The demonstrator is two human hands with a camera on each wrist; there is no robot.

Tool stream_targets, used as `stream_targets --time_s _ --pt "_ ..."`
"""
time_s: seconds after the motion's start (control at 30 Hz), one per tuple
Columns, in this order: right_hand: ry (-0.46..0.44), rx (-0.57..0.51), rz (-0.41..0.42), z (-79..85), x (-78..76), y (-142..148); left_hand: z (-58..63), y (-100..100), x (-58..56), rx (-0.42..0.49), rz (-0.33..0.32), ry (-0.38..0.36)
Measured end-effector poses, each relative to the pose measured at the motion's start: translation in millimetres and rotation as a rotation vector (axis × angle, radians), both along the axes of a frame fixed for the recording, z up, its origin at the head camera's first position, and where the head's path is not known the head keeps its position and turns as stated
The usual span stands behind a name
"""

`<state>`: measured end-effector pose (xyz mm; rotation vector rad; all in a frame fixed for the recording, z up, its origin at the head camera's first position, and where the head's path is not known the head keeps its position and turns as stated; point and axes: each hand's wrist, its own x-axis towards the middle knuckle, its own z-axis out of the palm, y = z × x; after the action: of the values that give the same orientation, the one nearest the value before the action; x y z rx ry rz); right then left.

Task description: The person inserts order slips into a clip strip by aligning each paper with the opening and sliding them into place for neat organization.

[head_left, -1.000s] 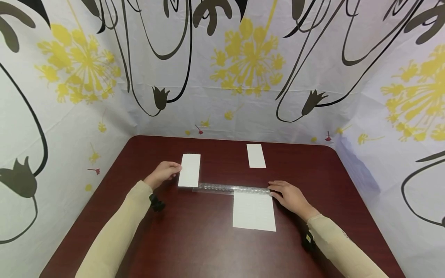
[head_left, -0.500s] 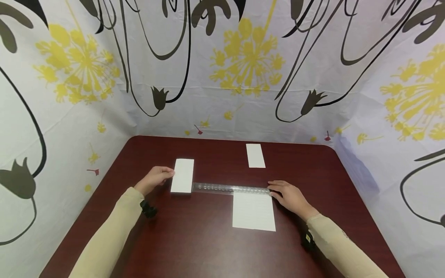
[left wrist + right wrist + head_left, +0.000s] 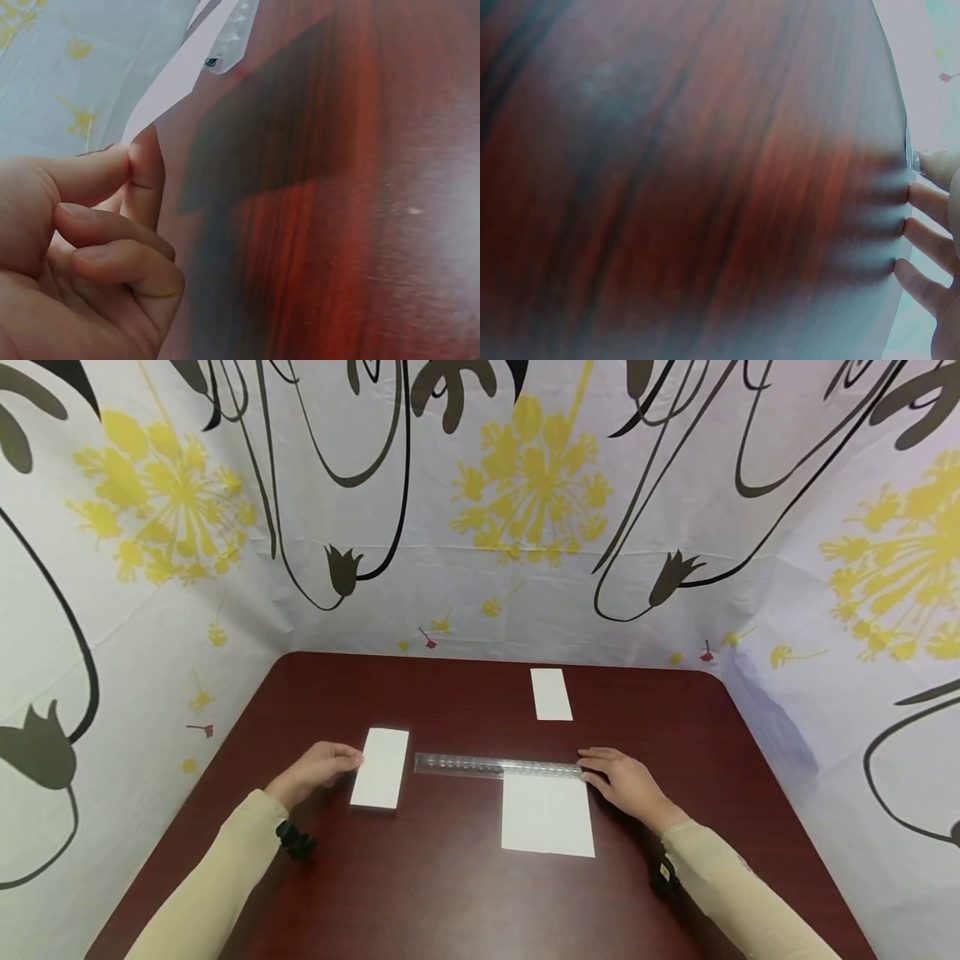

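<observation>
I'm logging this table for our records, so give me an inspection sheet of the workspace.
Surface: dark red-brown table, with a soft glare toward the front.
Job's things: held slip, white, lifted off the table; clear ruler, its right part along the far edge of the white sheet; far slip, white, lying toward the table's back edge.
Clutter: nothing seen.
Hands: left hand pinches the held slip at its left edge; right hand touches the ruler's right end.
Cables: nothing seen.
Surroundings: patterned cloth behind and at both sides.
</observation>
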<state>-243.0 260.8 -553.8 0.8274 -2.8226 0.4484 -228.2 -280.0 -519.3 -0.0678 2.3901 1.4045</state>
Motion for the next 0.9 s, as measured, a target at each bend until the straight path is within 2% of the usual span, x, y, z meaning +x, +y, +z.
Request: stream_targets --time_s 0.17,0.4,0.7,0.9 --pt "0.003 0.003 0.002 0.2 -0.2 -0.3 -1.3 -0.6 10.2 -0.005 -0.023 -0.007" --pt "0.005 0.001 0.005 0.5 0.0 -0.1 -2.5 2.7 18.9 -0.042 -0.011 -0.025" --pt "0.013 0.002 0.003 0.1 -0.4 0.8 -5.9 4.7 24.5 -0.002 -0.085 0.011" --pt "0.010 0.008 0.000 0.0 -0.4 -0.2 -5.8 5.9 26.1 -0.004 -0.096 0.021"
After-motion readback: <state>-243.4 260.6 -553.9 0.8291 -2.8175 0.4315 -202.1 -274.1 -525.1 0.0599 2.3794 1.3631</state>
